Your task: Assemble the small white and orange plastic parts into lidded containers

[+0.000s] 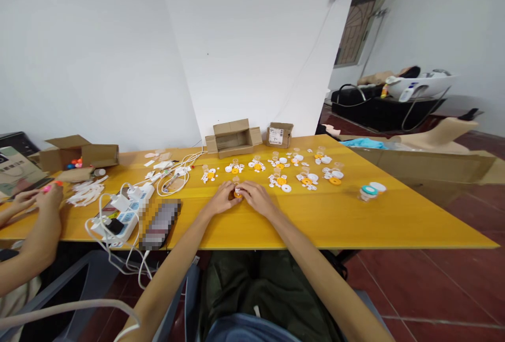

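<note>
My left hand [222, 199] and my right hand [257, 198] meet over the table, fingers closed round a small orange round part [237, 195]. A white piece with dark marks shows on top of it, by my right fingertips; the fingers hide most of both. Just beyond my hands lie several groups of small parts: orange discs [281, 181], white discs [286, 188], small white printed pieces [240, 167] and clear plastic cups [235, 162]. At the right stands a clear container with a teal lid [369, 190], beside a white lid [378, 187].
An open cardboard box [232, 142] and a smaller box [280, 135] stand against the wall. To the left are a phone [160, 223], a power strip [132, 213] and tangled white cables [177, 173]. Another person's hands [49, 194] hold something pink and orange at far left.
</note>
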`<state>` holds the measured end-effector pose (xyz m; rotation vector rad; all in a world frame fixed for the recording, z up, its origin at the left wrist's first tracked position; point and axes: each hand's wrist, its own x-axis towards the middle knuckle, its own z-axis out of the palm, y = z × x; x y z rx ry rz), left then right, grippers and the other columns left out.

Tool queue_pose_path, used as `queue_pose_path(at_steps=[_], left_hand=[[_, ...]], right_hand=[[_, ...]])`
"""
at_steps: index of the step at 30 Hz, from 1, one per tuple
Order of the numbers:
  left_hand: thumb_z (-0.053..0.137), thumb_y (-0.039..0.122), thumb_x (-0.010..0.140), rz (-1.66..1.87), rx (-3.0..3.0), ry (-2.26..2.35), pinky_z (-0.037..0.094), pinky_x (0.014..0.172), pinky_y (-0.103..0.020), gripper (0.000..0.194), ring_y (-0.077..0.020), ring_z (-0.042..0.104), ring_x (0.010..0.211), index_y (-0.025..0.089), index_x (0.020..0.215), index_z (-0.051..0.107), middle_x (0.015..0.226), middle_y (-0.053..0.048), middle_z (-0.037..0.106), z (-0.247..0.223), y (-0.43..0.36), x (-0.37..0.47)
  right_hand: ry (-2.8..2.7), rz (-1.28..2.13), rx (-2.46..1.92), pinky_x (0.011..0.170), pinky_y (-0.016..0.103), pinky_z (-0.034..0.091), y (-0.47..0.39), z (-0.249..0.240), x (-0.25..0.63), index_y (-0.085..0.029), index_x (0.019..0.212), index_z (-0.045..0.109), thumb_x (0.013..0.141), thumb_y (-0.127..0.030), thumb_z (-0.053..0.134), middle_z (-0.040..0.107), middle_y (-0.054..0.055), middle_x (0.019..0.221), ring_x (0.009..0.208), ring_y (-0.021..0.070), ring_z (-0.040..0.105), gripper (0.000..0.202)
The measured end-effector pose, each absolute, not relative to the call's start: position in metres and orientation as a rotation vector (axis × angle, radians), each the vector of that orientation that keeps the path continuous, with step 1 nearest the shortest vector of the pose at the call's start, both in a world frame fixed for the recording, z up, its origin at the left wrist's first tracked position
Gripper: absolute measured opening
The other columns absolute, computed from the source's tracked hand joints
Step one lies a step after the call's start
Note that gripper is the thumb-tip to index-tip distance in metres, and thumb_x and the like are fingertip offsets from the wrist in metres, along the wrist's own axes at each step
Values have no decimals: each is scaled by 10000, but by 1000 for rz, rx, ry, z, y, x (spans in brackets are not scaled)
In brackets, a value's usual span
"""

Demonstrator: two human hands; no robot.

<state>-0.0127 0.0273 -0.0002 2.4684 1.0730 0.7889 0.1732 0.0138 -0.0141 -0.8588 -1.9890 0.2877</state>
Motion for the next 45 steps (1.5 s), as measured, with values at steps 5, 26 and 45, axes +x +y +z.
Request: queue_pose_path(at_steps=[5,26,45], left_hand=[[643,374,883,801,2466,1059,470,925,-396,178,-240,550,963,212,956,628,965,-58,609,-1,28,-13],[652,378,880,801,2442,1060,469,945,-402,196,-240,555,969,214,986,637,979,-59,607,-2,29,-14],[677,281,820,835,2378,1128,462,983,-398,258,-241,576,1006,216,1069,689,1022,-54,654,1,30,-12]], right_hand=[[-1984,279,-863,813,299,535,14,-15,173,-253,992,732,961,-196,544,740,47,944,881,188,685,200],[-2001,276,-862,803,301,529,15,-15,172,-257,1000,733,970,-199,528,729,53,944,893,196,673,215],[-1911,421,-1169,812,276,493,20,-14,171,-246,934,708,967,-212,510,751,43,1001,945,196,684,204]])
